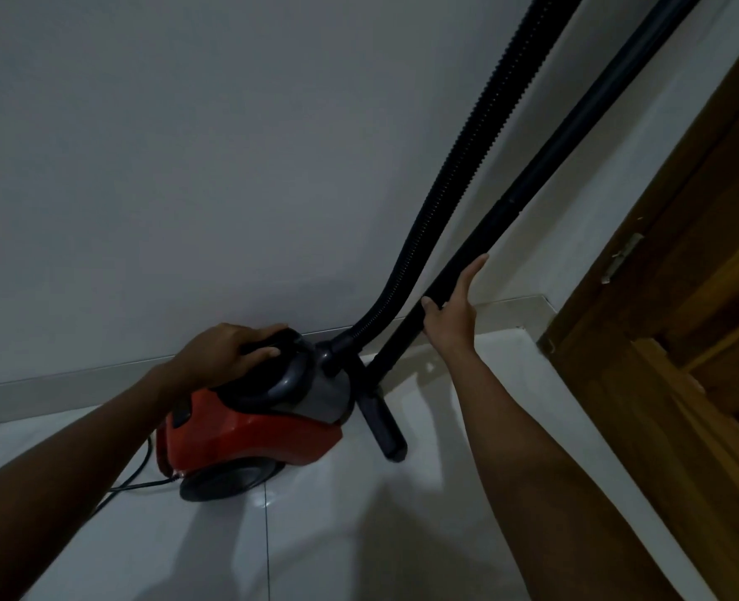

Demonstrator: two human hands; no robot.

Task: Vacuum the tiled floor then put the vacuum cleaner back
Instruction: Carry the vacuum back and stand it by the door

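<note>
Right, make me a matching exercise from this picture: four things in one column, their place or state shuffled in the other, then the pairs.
Column one:
1. left hand
2. right hand
3. floor nozzle
4. power cord

Column two:
A. trails along the tiled floor behind the red body
B. grips the black handle on top of the vacuum cleaner
C. rests on the floor beside the vacuum cleaner, near the wall
D. steadies the rigid wand, fingers mostly straight

Pairs: 1-B, 2-D, 3-C, 4-A
</note>
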